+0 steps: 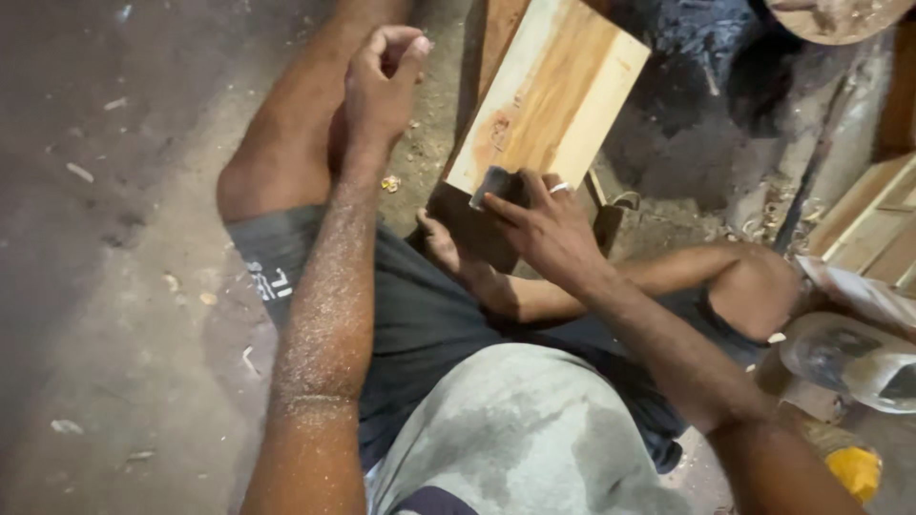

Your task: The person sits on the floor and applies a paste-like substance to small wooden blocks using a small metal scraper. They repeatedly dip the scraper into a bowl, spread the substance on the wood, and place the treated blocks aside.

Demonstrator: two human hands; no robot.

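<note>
I sit on the floor with a pale wooden board (553, 91) propped tilted in front of me. Its near end rests by my foot (448, 250). My right hand (544, 224), with a ring on one finger, presses a small dark piece of abrasive (494, 183) against the board's near edge. My left hand (382, 76) is raised over my left knee, fingers curled loosely, holding nothing that I can see. Sawdust covers my left forearm.
Bare concrete floor (105, 238) with scattered chips lies to the left. Wooden frames (873, 224) lean at the right. A clear plastic bag (849, 358) and a yellow thing (854, 469) lie by my right knee. A round wooden piece (840, 17) shows at the top right.
</note>
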